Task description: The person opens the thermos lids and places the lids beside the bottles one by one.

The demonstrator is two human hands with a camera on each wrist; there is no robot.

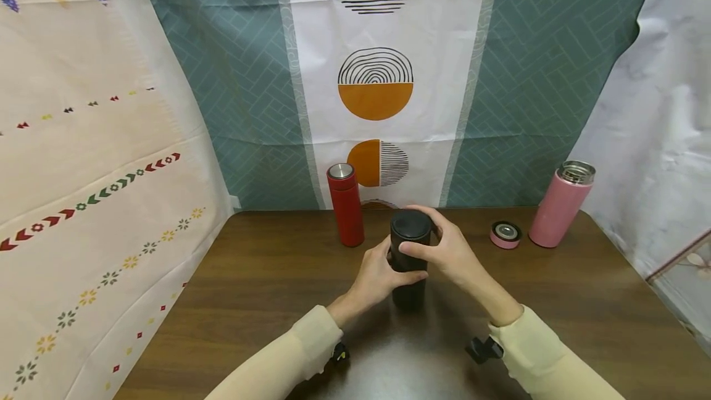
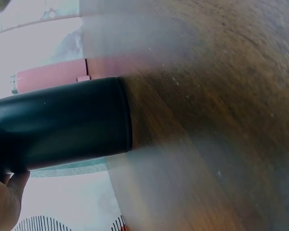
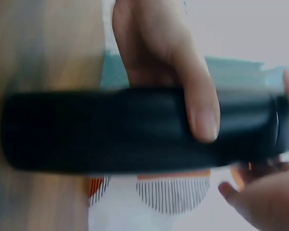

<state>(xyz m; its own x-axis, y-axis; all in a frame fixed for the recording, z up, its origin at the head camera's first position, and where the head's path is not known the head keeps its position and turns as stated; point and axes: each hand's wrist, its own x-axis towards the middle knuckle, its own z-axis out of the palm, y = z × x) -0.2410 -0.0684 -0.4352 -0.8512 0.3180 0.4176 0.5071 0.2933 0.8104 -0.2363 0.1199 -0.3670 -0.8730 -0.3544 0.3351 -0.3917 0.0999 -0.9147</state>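
"What does the head view show done?"
"The pink thermos flask [image 1: 558, 208] stands uncapped, its lid [image 1: 505, 242] beside it on the desk [image 1: 266, 276]. The red flask [image 1: 347, 212] is capped. The left hand [image 1: 373, 270] grips the upright black flask [image 1: 409, 295] in front; the right hand [image 1: 450, 249] holds its black lid [image 1: 411, 222]."
"Left wrist?"
"Only the black flask's lower body; its top's out of view."
"Right wrist?"
"Blurred, but the black lid seems still on. Two flasks remain capped, I'd judge."

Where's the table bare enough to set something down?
Free: table left of the red bottle and left sleeve; also right of the right sleeve, in front of the pink lid and pink bottle. Crowded: centre, left grip and right grip around the black bottle.
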